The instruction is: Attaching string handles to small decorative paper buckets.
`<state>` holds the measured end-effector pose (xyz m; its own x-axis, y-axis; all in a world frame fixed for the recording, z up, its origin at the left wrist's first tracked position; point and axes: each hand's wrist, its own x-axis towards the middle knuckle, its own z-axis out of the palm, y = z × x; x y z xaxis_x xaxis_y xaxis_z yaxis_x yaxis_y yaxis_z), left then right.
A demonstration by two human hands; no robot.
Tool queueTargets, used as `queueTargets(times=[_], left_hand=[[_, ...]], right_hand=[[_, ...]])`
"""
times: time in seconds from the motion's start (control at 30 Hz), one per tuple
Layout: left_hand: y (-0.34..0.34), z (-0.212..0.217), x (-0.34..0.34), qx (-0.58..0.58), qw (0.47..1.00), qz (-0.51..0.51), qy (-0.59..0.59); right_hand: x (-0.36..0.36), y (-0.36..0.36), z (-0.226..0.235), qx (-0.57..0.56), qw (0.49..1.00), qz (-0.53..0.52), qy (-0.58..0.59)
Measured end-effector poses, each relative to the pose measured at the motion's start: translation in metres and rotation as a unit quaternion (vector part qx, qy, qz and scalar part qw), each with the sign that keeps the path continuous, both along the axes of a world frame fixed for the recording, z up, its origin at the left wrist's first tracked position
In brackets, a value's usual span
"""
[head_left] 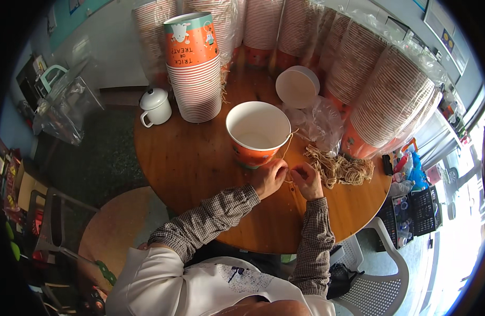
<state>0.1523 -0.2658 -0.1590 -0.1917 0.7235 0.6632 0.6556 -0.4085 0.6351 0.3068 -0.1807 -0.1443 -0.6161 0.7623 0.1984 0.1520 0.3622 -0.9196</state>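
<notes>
— Two hands meet at the middle of the round wooden tabletop (200,168), right?

— Yes. Both forearms, in checked brown sleeves, rise from the lower edge and bend inward, so the left hand (270,176) and right hand (307,180) sit knuckle to knuckle, fingers curled narrow

— Holding what?

— Each pinches the thin tan string (288,141) between fingertips; it runs up to the rim of the open orange paper bucket with a white inside (257,134), standing upright just beyond the left hand

— And beside the right hand?

— Just past it lies a loose heap of tan string pieces (340,167), next to crumpled clear plastic (320,122)

— Farther back?

— One tall stack of orange printed paper buckets (195,68), a small white lidded enamel mug (156,105) to its left, a round white lid (297,86), and bagged bucket stacks (379,89) lining the far edge
</notes>
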Motion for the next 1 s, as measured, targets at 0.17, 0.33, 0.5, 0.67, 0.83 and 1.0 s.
queueTargets(times=[0.17, 0.33, 0.5, 0.67, 0.83, 1.0], left_hand=[[0.0008, -0.0006, -0.0013, 0.004, 1.000, -0.005, 0.001], [-0.0002, 0.0023, 0.0008, -0.013, 1.000, -0.008, -0.007], [0.0002, 0.0015, -0.0002, -0.006, 1.000, -0.003, 0.000], [0.0010, 0.0003, -0.0008, -0.002, 1.000, -0.002, 0.004], [0.0015, 0.0033, 0.0008, 0.007, 1.000, -0.001, 0.004], [0.0017, 0.0020, 0.0000, 0.014, 1.000, 0.003, 0.013]], right_hand=[[0.0000, 0.0022, -0.0038, -0.016, 1.000, -0.008, -0.003], [0.0028, 0.0065, -0.0099, -0.017, 1.000, 0.006, 0.003], [0.0019, 0.0053, -0.0074, -0.012, 1.000, 0.008, -0.006], [0.0019, 0.0056, -0.0066, -0.003, 1.000, 0.012, -0.014], [0.0038, 0.0061, -0.0063, -0.026, 1.000, 0.007, 0.003], [0.0028, 0.0067, -0.0076, -0.005, 1.000, -0.003, -0.003]])
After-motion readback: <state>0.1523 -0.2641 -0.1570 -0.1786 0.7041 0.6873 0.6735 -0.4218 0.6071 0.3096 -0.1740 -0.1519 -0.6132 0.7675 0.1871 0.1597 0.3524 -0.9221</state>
